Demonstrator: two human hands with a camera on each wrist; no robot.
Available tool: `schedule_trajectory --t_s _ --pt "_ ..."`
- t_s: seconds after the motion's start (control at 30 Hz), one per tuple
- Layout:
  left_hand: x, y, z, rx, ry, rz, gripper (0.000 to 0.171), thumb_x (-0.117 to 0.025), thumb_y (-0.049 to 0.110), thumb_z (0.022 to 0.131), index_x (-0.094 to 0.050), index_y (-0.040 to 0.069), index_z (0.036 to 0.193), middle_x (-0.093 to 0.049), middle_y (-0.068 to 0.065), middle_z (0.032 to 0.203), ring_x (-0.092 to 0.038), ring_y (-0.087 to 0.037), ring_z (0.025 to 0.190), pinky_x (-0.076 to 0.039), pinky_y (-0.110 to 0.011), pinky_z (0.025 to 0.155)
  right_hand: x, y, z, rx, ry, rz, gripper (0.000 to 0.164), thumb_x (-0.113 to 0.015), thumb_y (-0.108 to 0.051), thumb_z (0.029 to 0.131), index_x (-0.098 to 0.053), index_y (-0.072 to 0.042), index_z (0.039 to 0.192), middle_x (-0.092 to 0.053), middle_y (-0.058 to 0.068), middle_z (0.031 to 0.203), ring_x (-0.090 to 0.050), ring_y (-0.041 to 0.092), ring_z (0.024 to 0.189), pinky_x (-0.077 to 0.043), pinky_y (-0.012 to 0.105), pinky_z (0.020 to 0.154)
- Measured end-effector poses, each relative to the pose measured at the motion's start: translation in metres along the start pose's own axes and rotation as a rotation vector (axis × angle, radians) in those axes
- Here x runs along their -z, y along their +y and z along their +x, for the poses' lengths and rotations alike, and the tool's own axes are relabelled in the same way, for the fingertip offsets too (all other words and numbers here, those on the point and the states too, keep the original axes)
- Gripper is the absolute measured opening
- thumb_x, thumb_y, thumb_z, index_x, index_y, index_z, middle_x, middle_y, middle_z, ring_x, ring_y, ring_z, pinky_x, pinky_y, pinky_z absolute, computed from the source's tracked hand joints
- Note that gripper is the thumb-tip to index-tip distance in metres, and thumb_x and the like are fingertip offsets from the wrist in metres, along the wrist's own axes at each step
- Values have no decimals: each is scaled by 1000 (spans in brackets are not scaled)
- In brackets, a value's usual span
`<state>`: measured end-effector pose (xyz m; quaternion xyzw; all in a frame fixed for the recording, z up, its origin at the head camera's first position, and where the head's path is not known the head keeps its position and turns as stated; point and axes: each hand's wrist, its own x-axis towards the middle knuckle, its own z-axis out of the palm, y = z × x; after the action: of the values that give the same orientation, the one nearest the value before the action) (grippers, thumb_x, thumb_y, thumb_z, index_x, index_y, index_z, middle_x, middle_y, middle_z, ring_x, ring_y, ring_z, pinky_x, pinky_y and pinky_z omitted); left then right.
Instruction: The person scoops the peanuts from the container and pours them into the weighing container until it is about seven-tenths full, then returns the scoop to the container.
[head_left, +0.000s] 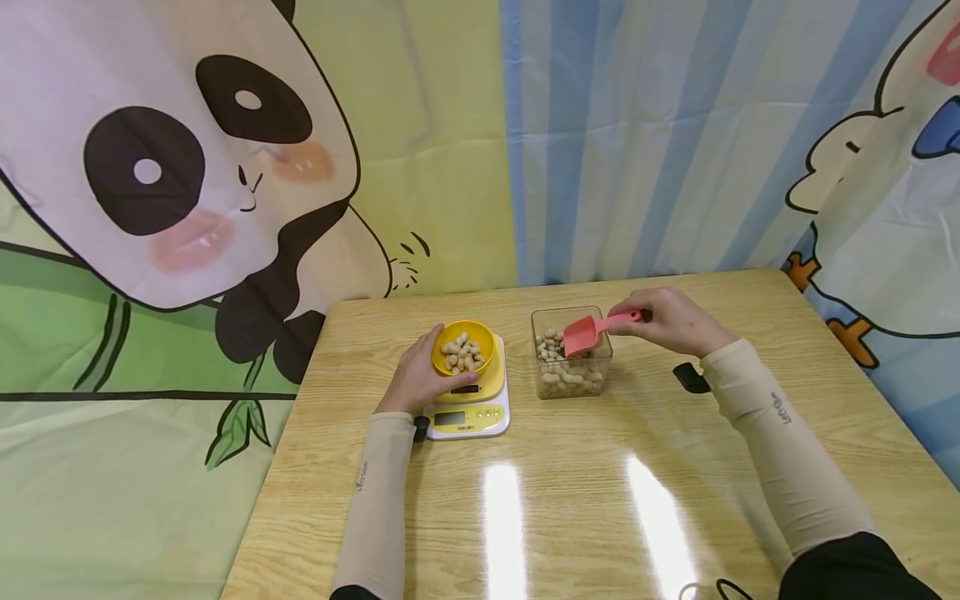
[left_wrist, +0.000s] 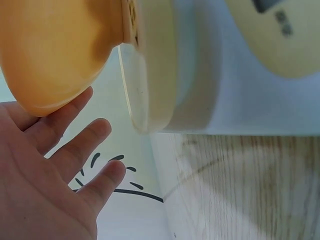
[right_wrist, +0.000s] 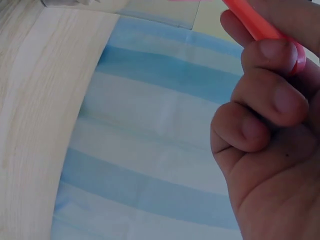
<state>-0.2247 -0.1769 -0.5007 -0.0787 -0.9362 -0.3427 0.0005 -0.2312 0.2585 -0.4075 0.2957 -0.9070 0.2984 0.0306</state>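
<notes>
A yellow bowl (head_left: 487, 337) of peanuts (head_left: 462, 353) sits on a yellow and white kitchen scale (head_left: 491, 417). My left hand (head_left: 415, 377) holds the bowl from its left side, thumb toward the near edge and fingers along the far left; in the left wrist view some fingers (left_wrist: 82, 150) are spread off it. My right hand (head_left: 671, 321) grips the handle of a pink scoop (head_left: 581, 336), whose blade slants down into a clear container (head_left: 573, 390) partly filled with peanuts. In the right wrist view, the curled fingers (right_wrist: 270, 97) wrap the handle's end.
The wooden table (head_left: 570, 517) meets a cartoon-printed curtain (head_left: 442, 167) at the back. A thin cable (head_left: 731, 587) lies at the near edge. The container stands right of the scale with a small gap between them.
</notes>
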Motion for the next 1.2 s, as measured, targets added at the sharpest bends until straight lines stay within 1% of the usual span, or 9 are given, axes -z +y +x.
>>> schedule_trajectory --t_s 0.3,0.4,0.5,0.57,0.67,0.77,0.87,1.07,1.2 --pt "5 3 -1 -12 -14 25 122 -83 71 67 -24 22 162 -37 -6 160 -39 -31 142 -38 -59 112 1 0 6 26 -61 -10 20 -77 -30 92 -80 -15 105 -72 -5 87 -53 12 58 -46 28 51" --pt "7 5 -2 -12 -16 39 125 -82 72 67 -22 20 163 -35 -6 161 -37 -32 143 -36 -60 112 3 -2 8 26 -84 -17 20 -77 -30 92 -80 -15 105 -72 -4 89 -53 11 58 -46 28 51" --pt "9 9 -1 5 -4 45 126 -82 73 65 -20 24 163 -32 -3 163 -33 -31 146 -33 -62 114 5 -4 10 20 -102 -25 20 -76 -29 93 -80 -15 106 -74 -2 93 -53 11 59 -46 28 52" --pt "11 14 0 -1 8 47 125 -82 73 65 -18 28 163 -29 0 164 -30 -30 148 -32 -62 114 6 -4 10 7 -112 -25 21 -76 -29 93 -80 -14 107 -74 0 96 -53 12 59 -46 28 52" --pt "15 27 5 -43 22 62 122 -80 75 66 -18 34 163 -27 5 165 -27 -29 149 -30 -62 116 7 -4 9 -17 -120 -19 21 -76 -29 93 -80 -14 108 -74 1 96 -52 12 58 -45 28 51" --pt "18 42 11 -112 13 91 122 -75 81 66 -17 34 163 -25 5 166 -25 -31 150 -26 -61 117 7 -4 10 -25 -124 -21 20 -77 -29 93 -80 -15 107 -74 0 95 -52 12 57 -46 28 51" --pt "17 57 16 -156 -16 117 125 -69 87 64 -15 34 163 -24 3 167 -21 -31 152 -21 -59 120 7 -4 12 -12 -125 -33 19 -76 -29 93 -80 -16 107 -74 -1 95 -52 11 59 -46 29 52" --pt "3 82 22 -236 -99 179 125 -64 89 67 -16 26 164 -23 -3 167 -17 -25 154 -12 -48 125 7 -4 13 -4 -138 -41 20 -77 -31 92 -80 -16 106 -73 -2 95 -53 11 60 -47 28 55" --pt "-9 95 24 -292 -148 210 125 -63 88 70 -16 22 164 -21 -2 168 -14 -20 154 -6 -40 126 7 -4 13 -5 -144 -51 21 -77 -32 92 -79 -16 106 -70 -5 87 -50 10 59 -45 27 54"
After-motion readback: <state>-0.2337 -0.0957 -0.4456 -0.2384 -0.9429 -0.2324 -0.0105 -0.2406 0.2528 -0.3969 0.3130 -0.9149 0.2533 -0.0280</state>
